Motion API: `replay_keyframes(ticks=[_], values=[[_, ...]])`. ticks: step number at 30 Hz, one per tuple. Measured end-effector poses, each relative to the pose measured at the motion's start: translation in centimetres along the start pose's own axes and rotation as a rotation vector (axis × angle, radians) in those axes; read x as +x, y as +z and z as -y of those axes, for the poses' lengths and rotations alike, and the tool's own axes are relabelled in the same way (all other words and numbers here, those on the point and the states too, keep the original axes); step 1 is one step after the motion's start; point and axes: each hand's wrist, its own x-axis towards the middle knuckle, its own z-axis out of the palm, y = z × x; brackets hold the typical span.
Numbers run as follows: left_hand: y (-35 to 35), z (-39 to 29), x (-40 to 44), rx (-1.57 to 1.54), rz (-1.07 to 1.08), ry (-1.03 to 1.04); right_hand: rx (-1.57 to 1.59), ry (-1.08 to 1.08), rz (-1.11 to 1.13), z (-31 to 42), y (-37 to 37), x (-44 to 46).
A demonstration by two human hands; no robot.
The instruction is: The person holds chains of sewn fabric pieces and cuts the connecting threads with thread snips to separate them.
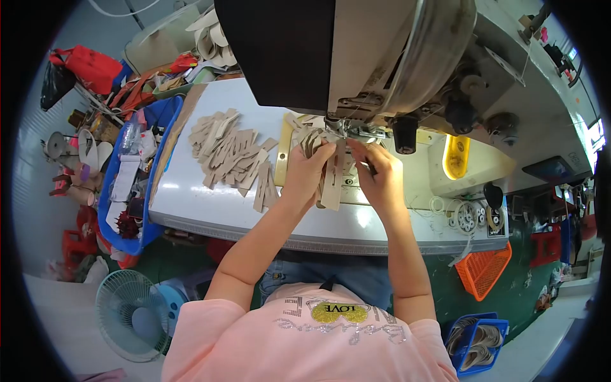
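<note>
Feeding the beige strip (331, 186) well under the sewing machine's presser foot (344, 129) seems to call for a flat, square piece and fingertips clear of the needle. The left hand (303, 173) pinches a fanned bunch of strips (310, 142), the long strip just beside its thumb. The right hand (384, 173) curls at the strip's other side; whether it pinches, one cannot tell.

left grip (305, 170): beige strips (310, 141) | right grip (384, 173): near presser foot (344, 131) | pile (233, 154): on white table (191, 202)
</note>
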Motion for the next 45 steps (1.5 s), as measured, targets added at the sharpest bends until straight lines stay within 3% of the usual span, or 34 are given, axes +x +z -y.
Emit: replay_keyframes(ticks=[23, 29, 32, 35, 38, 41, 42, 43, 45], values=[[0.1, 0.0, 0.3, 0.035, -0.01, 0.016, -0.006, 0.063, 0.078, 1.0, -0.7, 0.6], [0.5, 0.4, -0.7, 0.095, -0.084, -0.014, -0.086, -0.058, 0.008, 0.1, -0.1, 0.5], [-0.1, 1.2, -2.1, 0.04, -0.069, -0.022, -0.058, -0.066, -0.014, 0.0, 0.1, 0.4], [-2.4, 1.9, -2.2, -0.092, 0.097, -0.097, 0.063, 0.035, 0.0, 1.3, -0.1, 0.0], [-3.1, 2.0, -1.9, -0.048, 0.093, -0.098, 0.037, -0.041, -0.088, 2.2, 0.0, -0.9], [-4.6, 3.7, -1.6, 0.482, -0.018, 0.075, 0.036, -0.183, -0.262, 1.8, 0.9, -2.3], [-7.7, 6.6, -0.6, 0.873, -0.177, -0.022, -0.037, -0.205, -0.269, 1.0, 1.4, -3.3], [-6.5, 6.8, -1.2, 0.434, -0.23, -0.049, -0.008, -0.19, -0.209, 0.4, 1.8, -4.2], [-8.6, 9.7, -0.7, 0.268, -0.118, -0.006, 0.227, -0.027, -0.109, -1.0, 3.2, -6.0]])
